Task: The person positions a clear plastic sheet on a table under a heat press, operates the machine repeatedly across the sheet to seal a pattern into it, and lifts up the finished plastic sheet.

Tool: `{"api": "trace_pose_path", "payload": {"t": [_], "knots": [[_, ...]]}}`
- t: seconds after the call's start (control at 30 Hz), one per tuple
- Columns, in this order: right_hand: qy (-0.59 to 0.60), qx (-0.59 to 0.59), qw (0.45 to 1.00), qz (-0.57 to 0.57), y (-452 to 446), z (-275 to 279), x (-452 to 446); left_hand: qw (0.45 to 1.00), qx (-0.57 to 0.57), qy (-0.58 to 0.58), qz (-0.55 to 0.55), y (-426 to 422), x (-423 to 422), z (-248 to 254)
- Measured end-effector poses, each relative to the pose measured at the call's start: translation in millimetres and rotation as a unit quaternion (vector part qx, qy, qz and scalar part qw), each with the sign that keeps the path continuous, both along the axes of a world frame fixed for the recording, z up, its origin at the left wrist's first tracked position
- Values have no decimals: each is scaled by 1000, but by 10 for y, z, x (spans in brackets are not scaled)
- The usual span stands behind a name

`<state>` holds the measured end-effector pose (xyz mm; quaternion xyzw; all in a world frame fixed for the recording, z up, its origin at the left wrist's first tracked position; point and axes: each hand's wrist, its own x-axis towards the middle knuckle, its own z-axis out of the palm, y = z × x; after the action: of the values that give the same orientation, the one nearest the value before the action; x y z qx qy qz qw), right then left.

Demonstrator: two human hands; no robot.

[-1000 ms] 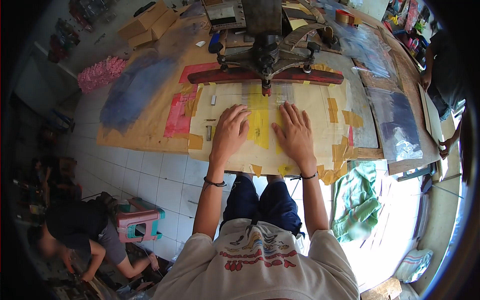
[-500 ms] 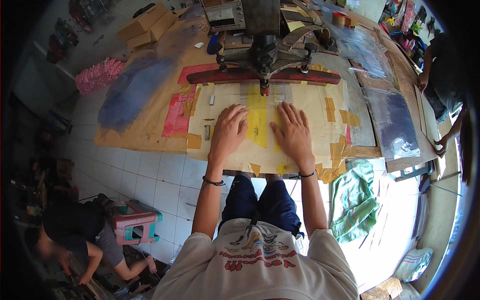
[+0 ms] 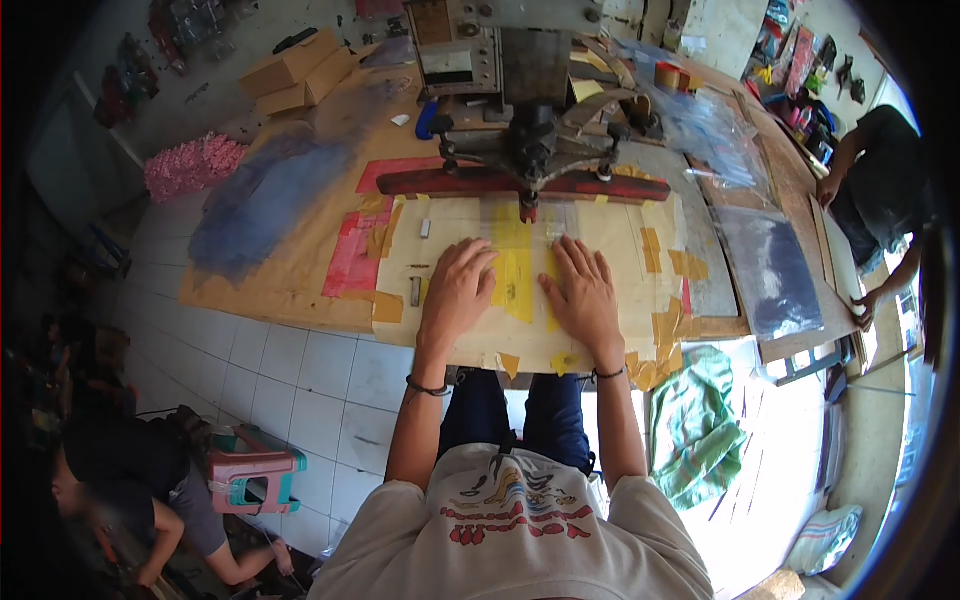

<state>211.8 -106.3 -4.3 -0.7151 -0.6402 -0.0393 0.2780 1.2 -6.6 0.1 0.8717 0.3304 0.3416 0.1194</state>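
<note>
Both the left hand and right hand rest palm-down, open, gripping nothing, flanking a yellow strip on the tape-patched sheet atop the table.

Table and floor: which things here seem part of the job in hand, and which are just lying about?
In the job, I'd say: left hand, right hand, cream board under them, yellow strip between them, red bar beyond.

Lying about, probably: box, pink bundle, green cloth.
</note>
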Motion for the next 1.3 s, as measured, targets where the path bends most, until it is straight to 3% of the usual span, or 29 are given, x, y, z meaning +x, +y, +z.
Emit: {"api": "trace_pose_path", "payload": {"t": [0.47,0.67,0.73,0.87,0.97,1.07,1.3], "knots": [[-20,-8,1000,-6,30,43,-21,1000,0,-23,-4,22,2,-20],[-20,24,999,-30,32,-40,-2,998,64,-3,-4,54,11,-57],[-39,51,998,-26,-20,-60,22,998,44,-19,-32,68,-14,-40],[20,-6,1000,4,-427,244,-85,996,-46,-30,-77,30,-84,62],[63,-42,997,26,-583,310,-99,996,-81,-28,-40,-10,-61,100],[67,-7,997,42,-561,250,-34,999,1,-11,-46,-23,-43,52],[13,44,997,60,-270,86,159,999,22,5,-35,-35,-6,29]]}}
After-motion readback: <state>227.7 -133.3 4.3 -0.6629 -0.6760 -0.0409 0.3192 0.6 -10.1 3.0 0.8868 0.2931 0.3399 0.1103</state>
